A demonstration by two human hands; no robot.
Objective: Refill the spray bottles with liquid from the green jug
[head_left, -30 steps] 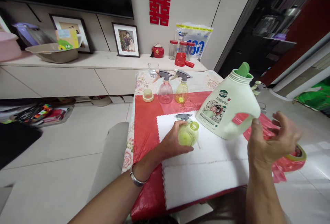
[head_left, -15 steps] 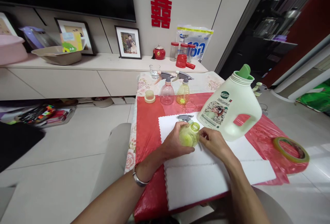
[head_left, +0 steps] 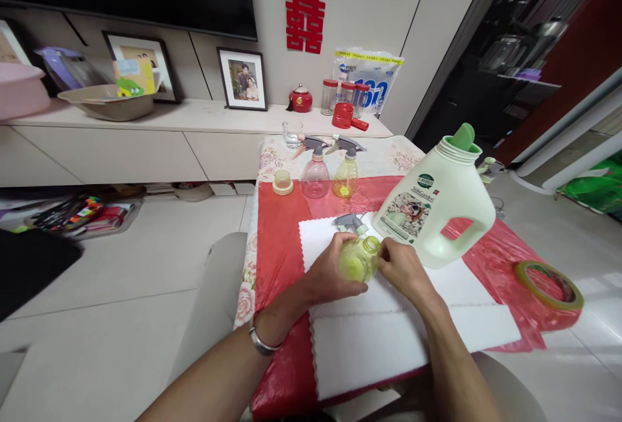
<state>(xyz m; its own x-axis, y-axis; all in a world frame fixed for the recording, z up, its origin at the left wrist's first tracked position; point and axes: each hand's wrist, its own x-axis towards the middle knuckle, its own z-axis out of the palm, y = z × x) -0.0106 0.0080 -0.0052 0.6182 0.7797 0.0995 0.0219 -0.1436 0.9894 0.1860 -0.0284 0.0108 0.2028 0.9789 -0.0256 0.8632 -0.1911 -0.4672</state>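
My left hand (head_left: 326, 275) is wrapped round a small yellow-green bottle (head_left: 356, 260) with an open neck, tilted on the white cloth (head_left: 389, 325). The fingers of my right hand (head_left: 403, 266) are pinched at the bottle's neck. A grey spray head (head_left: 348, 221) lies on the cloth just behind the bottle. To the right stands a large white detergent jug (head_left: 437, 205), its green cap (head_left: 461, 137) resting in its open mouth.
A pink spray bottle (head_left: 315, 172), a yellow spray bottle (head_left: 346, 172) and a cream lid (head_left: 282, 182) stand at the back of the red table cover (head_left: 276, 247). A tape roll (head_left: 549, 282) lies at the right. Behind is a low cabinet (head_left: 146, 143) with photo frames and jars.
My right hand came in from the right side to the bottle's neck and now pinches there. The left hand and the bottle have barely shifted.
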